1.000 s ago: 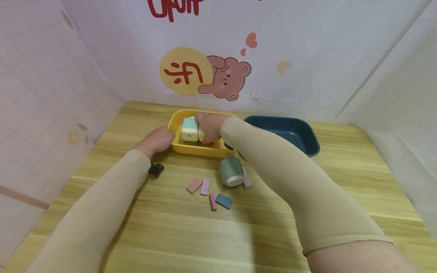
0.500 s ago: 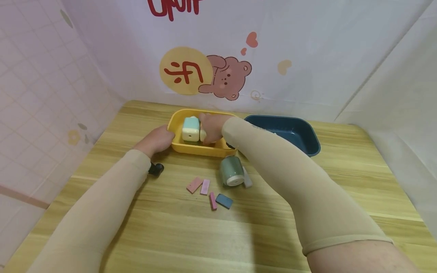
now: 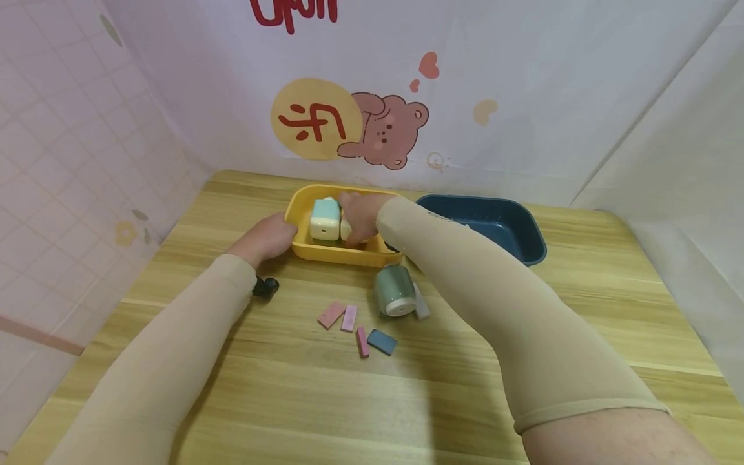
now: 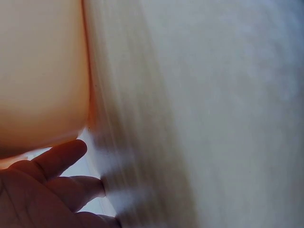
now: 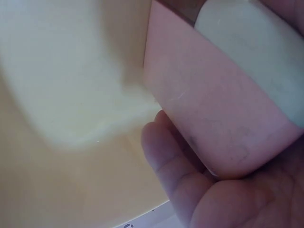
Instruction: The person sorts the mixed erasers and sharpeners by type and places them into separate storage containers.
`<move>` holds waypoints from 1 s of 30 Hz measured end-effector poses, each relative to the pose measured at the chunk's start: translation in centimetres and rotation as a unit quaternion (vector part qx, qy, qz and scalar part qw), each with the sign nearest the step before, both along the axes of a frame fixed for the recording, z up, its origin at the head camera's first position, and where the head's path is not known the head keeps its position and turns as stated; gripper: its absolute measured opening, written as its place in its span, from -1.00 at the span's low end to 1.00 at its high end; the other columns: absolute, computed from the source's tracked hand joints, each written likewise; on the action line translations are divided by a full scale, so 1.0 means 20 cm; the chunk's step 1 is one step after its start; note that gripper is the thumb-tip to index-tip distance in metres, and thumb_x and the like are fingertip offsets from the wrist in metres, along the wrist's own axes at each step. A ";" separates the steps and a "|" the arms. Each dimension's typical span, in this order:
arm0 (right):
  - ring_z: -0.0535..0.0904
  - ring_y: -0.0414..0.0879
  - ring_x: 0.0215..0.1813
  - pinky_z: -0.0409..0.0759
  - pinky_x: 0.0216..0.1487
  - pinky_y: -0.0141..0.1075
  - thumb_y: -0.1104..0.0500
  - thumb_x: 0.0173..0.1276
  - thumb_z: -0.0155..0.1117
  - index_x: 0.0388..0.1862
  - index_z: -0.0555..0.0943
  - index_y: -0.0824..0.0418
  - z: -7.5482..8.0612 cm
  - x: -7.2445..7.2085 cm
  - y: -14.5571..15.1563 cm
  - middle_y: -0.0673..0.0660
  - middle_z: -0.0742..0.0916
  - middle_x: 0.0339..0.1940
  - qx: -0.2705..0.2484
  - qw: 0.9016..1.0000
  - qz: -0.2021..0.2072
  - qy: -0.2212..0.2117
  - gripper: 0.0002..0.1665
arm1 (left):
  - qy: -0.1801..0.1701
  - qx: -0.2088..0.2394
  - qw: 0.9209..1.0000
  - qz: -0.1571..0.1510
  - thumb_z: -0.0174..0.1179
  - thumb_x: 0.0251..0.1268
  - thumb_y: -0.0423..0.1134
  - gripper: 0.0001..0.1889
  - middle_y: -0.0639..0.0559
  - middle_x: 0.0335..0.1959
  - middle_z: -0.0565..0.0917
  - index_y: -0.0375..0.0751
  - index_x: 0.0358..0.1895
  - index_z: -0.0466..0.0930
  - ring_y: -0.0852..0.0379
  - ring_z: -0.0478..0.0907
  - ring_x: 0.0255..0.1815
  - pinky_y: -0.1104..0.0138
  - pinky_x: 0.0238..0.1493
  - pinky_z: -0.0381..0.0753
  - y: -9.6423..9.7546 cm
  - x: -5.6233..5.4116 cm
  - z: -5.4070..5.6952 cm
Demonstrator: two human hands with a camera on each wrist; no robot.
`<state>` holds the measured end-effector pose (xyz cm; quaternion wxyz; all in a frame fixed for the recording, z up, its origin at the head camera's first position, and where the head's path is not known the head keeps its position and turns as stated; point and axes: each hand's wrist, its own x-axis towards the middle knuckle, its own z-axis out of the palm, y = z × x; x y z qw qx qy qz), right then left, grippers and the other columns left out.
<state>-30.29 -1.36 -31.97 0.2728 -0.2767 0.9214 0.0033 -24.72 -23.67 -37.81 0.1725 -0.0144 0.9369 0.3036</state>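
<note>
My left hand grips the left rim of a yellow bin, thumb over the edge; in the left wrist view its fingers lie against the outside wall. Inside the bin, my right hand holds what looks like a pencil sharpener, pinkish with a pale top in the right wrist view and mostly hidden by the hand from above. Just left of it in the bin stands a mint-and-cream pencil sharpener with a small hole in its front. A rounded green pencil sharpener with a white end lies in front of the bin.
A dark blue bin stands right of the yellow one, partly behind my right sleeve. Small flat blocks lie on the wooden table: pink, lilac, magenta, blue and greyish. A printed cloth hangs behind.
The mint-and-cream sharpener and my right hand have shifted very slightly right inside the yellow bin. My left hand stays at the rim.
</note>
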 end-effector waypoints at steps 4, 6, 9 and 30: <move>0.50 -0.03 0.24 0.49 0.43 -0.14 -0.19 0.32 0.52 0.62 0.01 0.00 -0.01 -0.01 0.00 0.02 0.43 0.37 0.003 1.000 -0.006 -0.001 0.13 | -0.005 0.003 1.000 0.000 -0.28 0.58 -0.11 -0.59 -0.19 -0.12 0.49 -0.27 0.17 0.45 -0.09 0.46 -0.15 0.16 -0.06 0.44 0.01 0.00 0.01; 0.50 -0.02 0.24 0.49 0.43 -0.13 -0.19 0.32 0.52 0.61 0.02 -0.01 -0.01 -0.01 0.00 0.03 0.43 0.36 0.000 1.000 -0.009 -0.003 0.12 | -0.005 0.003 1.000 0.001 -0.28 0.58 -0.11 -0.59 -0.19 -0.12 0.49 -0.27 0.17 0.45 -0.09 0.46 -0.15 0.16 -0.06 0.44 0.01 0.00 0.01; 0.49 -0.02 0.24 0.48 0.45 -0.11 -0.19 0.31 0.53 0.59 0.03 -0.01 -0.01 -0.01 0.01 0.02 0.43 0.36 -0.004 1.000 -0.011 -0.004 0.11 | -0.007 0.002 1.000 0.004 -0.30 0.57 -0.10 -0.58 -0.19 -0.13 0.49 -0.27 0.16 0.45 -0.09 0.46 -0.16 0.17 -0.07 0.44 0.01 0.00 0.01; 0.50 -0.04 0.29 0.44 0.49 -0.11 -0.27 0.35 0.41 0.64 0.07 0.14 0.08 0.03 0.07 0.12 0.46 0.45 0.009 0.997 0.061 0.055 0.12 | -0.010 0.006 1.000 0.015 -0.31 0.54 -0.10 -0.55 -0.19 -0.09 0.49 -0.27 0.23 0.41 -0.10 0.45 -0.15 0.18 -0.09 0.43 0.01 0.01 0.00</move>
